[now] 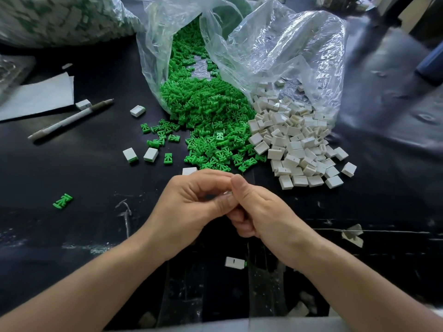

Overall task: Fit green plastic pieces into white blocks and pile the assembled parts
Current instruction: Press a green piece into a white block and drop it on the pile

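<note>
1. Nearest, at 6 o'clock from the hands, one assembled part (235,262) lies flat on the black worktop (96,236). It is a white block with a green end showing.
2. At the centre of the dial, the left hand (189,209) and right hand (263,212) meet just above the worktop with fingers curled. Both pinch a small white piece (227,193) between their fingertips. It is mostly hidden, so I cannot tell whether a green piece sits in it.
3. At 9 o'clock, well apart from the hands, a lone green piece (62,201) lies by itself.
4. At 12 o'clock, just beyond the left hand's knuckles, a single white block (189,170) peeks out.
5. At 11 o'clock, a pair of assembled parts (151,154) lies side by side, near a few scattered green bits.
6. Farther out at 12 o'clock, the green heap (211,121) spills from a clear bag (153,44). Touching its right edge, at 1 o'clock, the white heap (299,149) spreads out of a second clear bag (287,49).
7. At 10 o'clock, a white pen (72,119) lies slanted. Another assembled part (83,104) sits just beside its far end, with a sheet of paper (36,97) behind and one more part (137,110) to the right.
8. Farthest, at 11 o'clock, a bulging bag (60,17) is packed with blurred white-and-green parts.
</note>
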Demonstrator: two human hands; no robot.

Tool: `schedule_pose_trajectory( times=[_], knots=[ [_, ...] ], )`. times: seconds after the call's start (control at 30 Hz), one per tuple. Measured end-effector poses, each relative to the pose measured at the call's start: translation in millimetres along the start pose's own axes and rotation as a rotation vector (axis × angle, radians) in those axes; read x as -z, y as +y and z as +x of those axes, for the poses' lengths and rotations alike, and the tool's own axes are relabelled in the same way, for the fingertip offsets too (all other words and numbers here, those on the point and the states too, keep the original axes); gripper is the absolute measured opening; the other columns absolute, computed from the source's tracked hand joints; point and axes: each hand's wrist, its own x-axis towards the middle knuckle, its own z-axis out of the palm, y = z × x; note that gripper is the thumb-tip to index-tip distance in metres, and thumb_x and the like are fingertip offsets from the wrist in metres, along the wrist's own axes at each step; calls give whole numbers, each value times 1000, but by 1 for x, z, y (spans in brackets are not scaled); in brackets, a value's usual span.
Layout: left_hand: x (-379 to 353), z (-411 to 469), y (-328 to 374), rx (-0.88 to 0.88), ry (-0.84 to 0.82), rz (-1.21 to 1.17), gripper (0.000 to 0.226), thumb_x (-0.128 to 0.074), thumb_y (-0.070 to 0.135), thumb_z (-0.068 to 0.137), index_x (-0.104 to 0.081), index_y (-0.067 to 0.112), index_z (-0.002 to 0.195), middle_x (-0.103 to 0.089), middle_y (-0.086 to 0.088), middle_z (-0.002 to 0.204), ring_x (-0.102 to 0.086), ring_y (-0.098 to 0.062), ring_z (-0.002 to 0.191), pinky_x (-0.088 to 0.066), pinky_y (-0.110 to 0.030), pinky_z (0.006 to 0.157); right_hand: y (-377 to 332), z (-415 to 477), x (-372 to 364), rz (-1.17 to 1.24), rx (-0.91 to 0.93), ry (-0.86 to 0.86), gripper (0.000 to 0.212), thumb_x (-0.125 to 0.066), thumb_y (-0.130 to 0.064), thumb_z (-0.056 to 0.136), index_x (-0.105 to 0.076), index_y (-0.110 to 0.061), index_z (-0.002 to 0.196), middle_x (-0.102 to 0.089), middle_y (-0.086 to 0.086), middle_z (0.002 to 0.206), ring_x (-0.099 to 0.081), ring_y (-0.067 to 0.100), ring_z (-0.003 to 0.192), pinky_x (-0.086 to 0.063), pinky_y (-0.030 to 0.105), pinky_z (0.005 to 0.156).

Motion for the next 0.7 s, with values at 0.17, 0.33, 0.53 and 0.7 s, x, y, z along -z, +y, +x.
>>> schedule_pose_trajectory(
  times=[0.17,0.33,0.53,0.7],
  knots=[
    [-1,0,2,29,39,-45,16,-61,6,71,-69,2,84,-64,-11,56,-61,-19,49,-50,-21,51,-4,2,8,142,-83,-94,48,-36,-56,76,-55,-12,70,-47,-3,56,-38,8,51,-29,21,50],
    [3,1,2,130,45,-31,20,-67,8,71,-71,2,90,-64,-22,66,-62,-33,64,-50,-50,73,-4,2,12,96,-80,-106,47,-40,-51,77,-55,-6,79,-50,0,62,-41,7,51,-33,18,49],
    [5,1,5,155,71,-58,19,-60,7,68,-73,3,82,-65,-22,66,-62,-27,58,-53,-35,65,-6,0,12,-14,-64,-105,51,-40,-57,73,-54,-8,75,-55,-5,58,-45,7,51,-36,17,48],
    [2,0,10,148,24,-91,14,-68,1,66,-74,3,78,-62,-35,80,-62,-26,57,-53,-25,57,-6,-1,11,-91,-35,-83,44,-38,-54,74,-53,-13,71,-55,-7,58,-47,7,52,-36,17,47]
  ],
)
